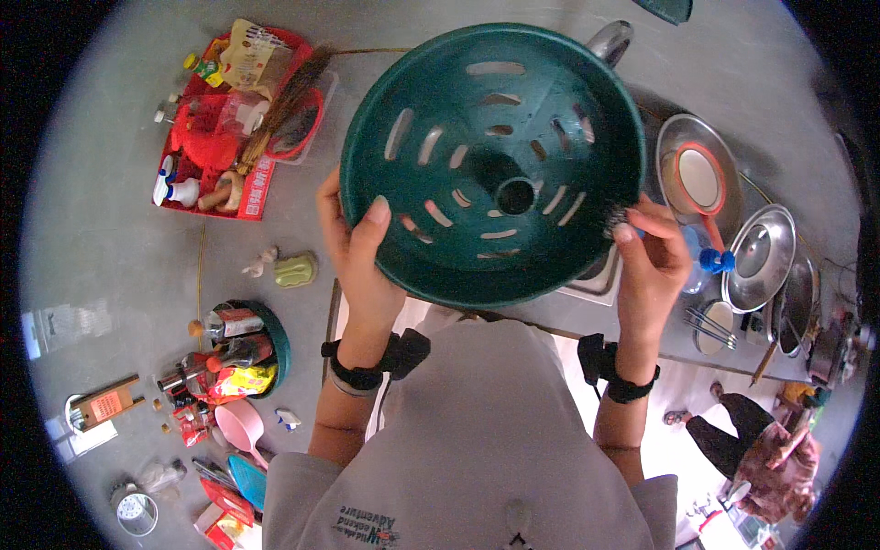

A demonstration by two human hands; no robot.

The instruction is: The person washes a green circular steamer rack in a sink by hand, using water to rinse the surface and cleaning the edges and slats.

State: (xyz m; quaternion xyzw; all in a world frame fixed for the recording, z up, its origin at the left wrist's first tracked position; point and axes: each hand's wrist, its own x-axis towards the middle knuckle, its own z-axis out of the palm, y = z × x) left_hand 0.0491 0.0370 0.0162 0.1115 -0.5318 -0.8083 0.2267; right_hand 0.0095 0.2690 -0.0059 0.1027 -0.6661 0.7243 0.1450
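A large dark green plastic basket [440, 240], round and slotted, has a short hollow post [515, 197] rising from its middle. It is held up in front of my body, its inside facing me. My left hand [361, 275] grips its left rim, thumb on the inner side and fingers behind. In my right hand [650, 254] a scrubber [614, 221], seemingly steel wool, is pinched between thumb and fingers against the basket's right inner wall. Part of a metal sink [605, 285] shows below the basket; a faucet [614, 41] shows behind it.
At left stand a red tray [251, 196] of bottles and a twig brush, a green soap dish [295, 269] and a green bin [282, 344] of bottles. Metal bowls [760, 258] and a red-handled strainer [700, 182] lie right. Another person [770, 454] is at lower right.
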